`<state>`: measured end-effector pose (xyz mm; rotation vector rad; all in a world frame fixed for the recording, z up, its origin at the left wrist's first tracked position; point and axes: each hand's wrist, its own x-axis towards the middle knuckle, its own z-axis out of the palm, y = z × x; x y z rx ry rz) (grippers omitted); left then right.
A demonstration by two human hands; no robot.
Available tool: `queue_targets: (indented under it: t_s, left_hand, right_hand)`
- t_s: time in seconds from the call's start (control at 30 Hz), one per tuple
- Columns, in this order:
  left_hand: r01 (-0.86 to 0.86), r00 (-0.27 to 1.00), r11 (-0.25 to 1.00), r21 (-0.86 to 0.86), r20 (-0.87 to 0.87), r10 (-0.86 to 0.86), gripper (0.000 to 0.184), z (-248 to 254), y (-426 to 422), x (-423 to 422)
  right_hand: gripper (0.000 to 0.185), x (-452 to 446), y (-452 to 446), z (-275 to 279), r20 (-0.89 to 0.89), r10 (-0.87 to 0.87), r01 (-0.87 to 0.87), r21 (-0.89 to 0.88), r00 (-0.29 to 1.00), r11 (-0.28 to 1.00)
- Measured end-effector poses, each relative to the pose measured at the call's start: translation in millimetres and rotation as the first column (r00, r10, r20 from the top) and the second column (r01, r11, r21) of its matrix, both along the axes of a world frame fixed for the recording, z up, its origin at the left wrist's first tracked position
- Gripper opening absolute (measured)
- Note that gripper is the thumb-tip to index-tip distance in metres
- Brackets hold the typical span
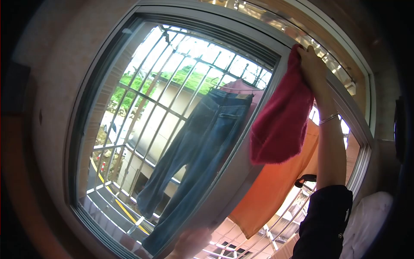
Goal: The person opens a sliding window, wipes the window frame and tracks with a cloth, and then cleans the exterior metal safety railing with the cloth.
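My right hand [312,64] is raised at the upper right, its fingers closed on the top corner of a red fuzzy cloth [282,112]. The cloth hangs down in front of the window frame. Low in the view, my left hand [192,241] is blurred by motion near the bottom of the window, and its fingers cannot be made out. Behind the glass, blue jeans [202,138] hang beside a pink garment [243,86]. An orange cloth [276,185] hangs behind my right arm.
A grey window frame [77,142] surrounds the glass, with metal bars [151,101] outside. A black handle or hook [305,179] shows beside my right forearm. White fabric [371,220] is at the lower right. Outside are greenery, a building and a road.
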<state>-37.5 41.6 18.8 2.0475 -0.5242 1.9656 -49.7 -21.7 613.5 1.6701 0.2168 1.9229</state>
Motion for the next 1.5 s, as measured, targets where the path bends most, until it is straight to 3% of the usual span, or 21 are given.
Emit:
queue_targets:
  t_s: [0.07, 0.17, 0.2, 0.27, 0.37, 0.47, 0.53, 0.6, 0.77, 0.93, 1.03, 1.1, 1.17, 1.27, 1.37, 1.5]
  left_hand:
    - [0.005, 1.0, 1.0, -0.022, -0.011, -0.005, 0.027, -2.9, -1.1, 2.1]
    - [0.028, 1.0, 0.999, -0.02, 0.013, -0.028, 0.029, -6.0, 0.3, 6.4]
    - [0.019, 1.0, 0.999, -0.031, 0.019, -0.019, 0.03, -7.0, -0.4, 6.3]
    - [0.038, 0.999, 0.999, -0.012, -0.007, -0.038, 0.031, -11.0, 2.2, 5.8]
    - [0.054, 0.997, 0.998, 0.008, -0.05, -0.054, 0.033, -12.8, 3.6, 2.9]
    - [-0.019, 0.999, 0.999, -0.046, 0.032, 0.021, 0.03, -7.1, -3.6, 6.0]
    - [-0.023, 1.0, 0.998, -0.05, 0.004, 0.023, 0.029, -7.0, -4.9, 3.6]
    - [-0.026, 1.0, 0.998, -0.05, -0.006, 0.026, 0.028, -7.2, -6.1, 2.3]
    - [-0.013, 1.0, 1.0, 0.0, 0.01, 0.013, 0.027, -12.2, -4.7, 9.5]
    - [-0.011, 1.0, 1.0, 0.004, -0.021, 0.012, 0.027, -12.3, -4.7, 8.0]
    - [-0.002, 1.0, 1.0, 0.007, -0.02, 0.002, 0.028, -11.4, -4.2, 7.4]
    - [-0.007, 1.0, 1.0, 0.006, -0.023, 0.007, 0.028, -10.2, -3.8, 7.5]
    - [-0.018, 0.999, 1.0, 0.005, -0.039, 0.018, 0.029, -12.1, -4.2, 4.8]
    - [-0.006, 0.999, 1.0, -0.011, -0.043, 0.006, 0.03, -14.1, -5.2, 5.5]
    - [-0.004, 1.0, 1.0, -0.026, -0.025, 0.003, 0.03, -14.0, -6.6, 6.8]
    - [-0.012, 1.0, 1.0, -0.009, -0.016, 0.012, 0.029, -12.2, -5.1, 7.6]
  right_hand:
    - [0.026, 13.1, 4.8, 6.2, -0.022, 0.0, 0.001, 0.04, 1.0, 0.999]
    - [0.027, 55.1, 36.8, 2.1, 0.027, 0.361, -0.356, -0.107, 0.932, 0.928]
    - [0.026, 42.5, 60.2, -15.8, -0.029, 0.364, -0.362, 0.072, 0.931, 0.93]
    - [0.024, 16.5, 80.7, -42.3, -0.022, 0.305, -0.301, 0.11, 0.952, 0.947]
    - [0.025, 34.9, 55.7, -27.5, 0.192, 0.237, -0.229, -0.066, 0.952, 0.971]
    - [0.026, 6.1, 25.6, -28.7, -0.006, 0.165, -0.164, 0.066, 0.986, 0.984]
    - [0.026, -1.4, -6.3, -21.9, -0.015, 0.111, -0.109, 0.111, 0.994, 0.988]
    - [0.025, -10.4, -49.6, -26.1, 0.043, 0.156, -0.16, 0.131, 0.987, 0.978]
    - [0.021, -31.9, -159.9, -32.2, 0.146, 0.021, -0.048, 0.184, 0.989, 0.982]
    - [0.022, -35.3, -196.1, -23.8, 0.221, -0.066, 0.0, 0.289, 0.973, 0.957]
    - [0.025, -17.1, -167.3, -21.7, 0.343, 0.06, -0.082, 0.049, 0.937, 0.995]
    - [0.027, 1.1, -127.5, -18.3, 0.26, 0.215, -0.246, 0.092, 0.941, 0.965]
    - [0.029, -7.6, -90.7, -30.1, 0.143, 0.291, -0.303, 0.067, 0.946, 0.951]
    - [0.032, -8.5, -87.9, -17.1, 0.118, 0.124, -0.13, 0.043, 0.985, 0.991]
    - [0.035, -11.8, -122.4, -20.5, 0.131, 0.225, -0.222, -0.036, 0.966, 0.974]
    - [0.029, -7.3, -119.1, -17.6, 0.168, 0.163, -0.155, -0.059, 0.972, 0.986]
